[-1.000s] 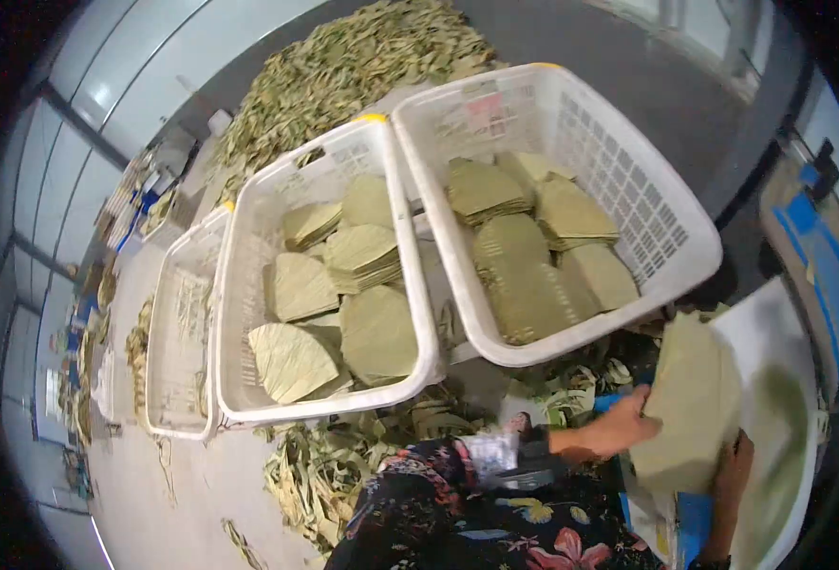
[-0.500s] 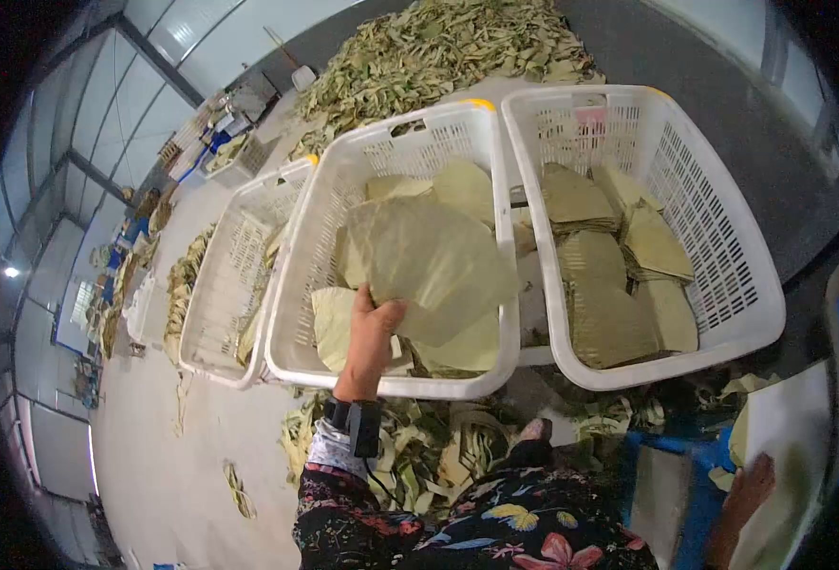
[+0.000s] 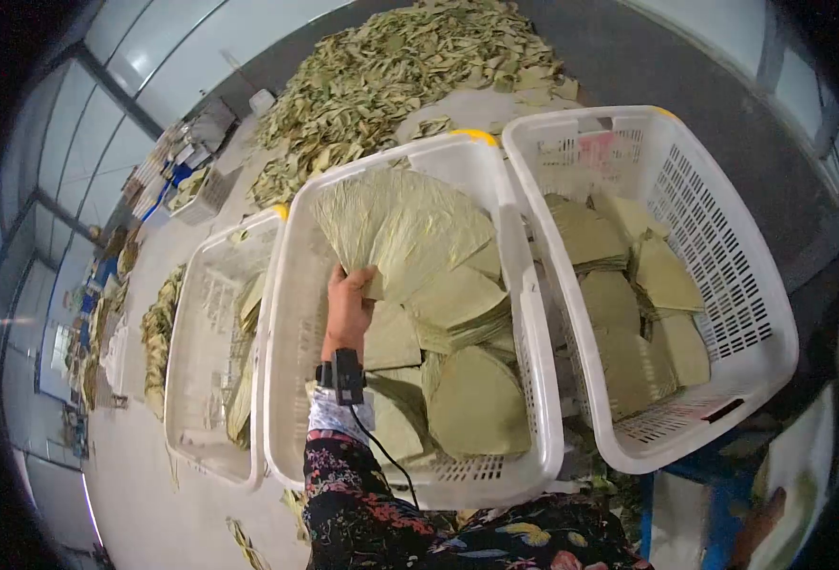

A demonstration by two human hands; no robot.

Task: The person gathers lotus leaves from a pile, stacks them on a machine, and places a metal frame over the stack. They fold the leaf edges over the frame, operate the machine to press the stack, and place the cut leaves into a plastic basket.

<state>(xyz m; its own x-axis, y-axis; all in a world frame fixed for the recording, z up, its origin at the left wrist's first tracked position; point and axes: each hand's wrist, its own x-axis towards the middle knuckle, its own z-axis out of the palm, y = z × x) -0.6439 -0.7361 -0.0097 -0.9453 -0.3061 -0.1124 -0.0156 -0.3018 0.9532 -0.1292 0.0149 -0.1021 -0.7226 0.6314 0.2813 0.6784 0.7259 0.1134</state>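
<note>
My left hand [image 3: 348, 309] grips the narrow end of a pale green, fan-shaped leaf piece [image 3: 405, 223] over the middle white basket [image 3: 274, 380]. Below it in that basket lie several stacks of similar cut leaves [image 3: 478, 404]. A black device with a cable is strapped to my left wrist. At the lower right, my right hand [image 3: 759, 524] is partly in view and dim beside a pale sheet-like surface [image 3: 799, 475]; its fingers are too unclear to make out.
The right white basket [image 3: 790, 351] holds more leaf stacks, and the narrower left basket [image 3: 174, 380] holds leaves along one side. A large leaf pile [image 3: 410, 71] lies on the floor behind. More leaves and crates stand at the far left.
My left hand has moved slightly left and up with the leaf piece, which now lies toward the basket's far end. The baskets appear lower and larger as the view has shifted.
</note>
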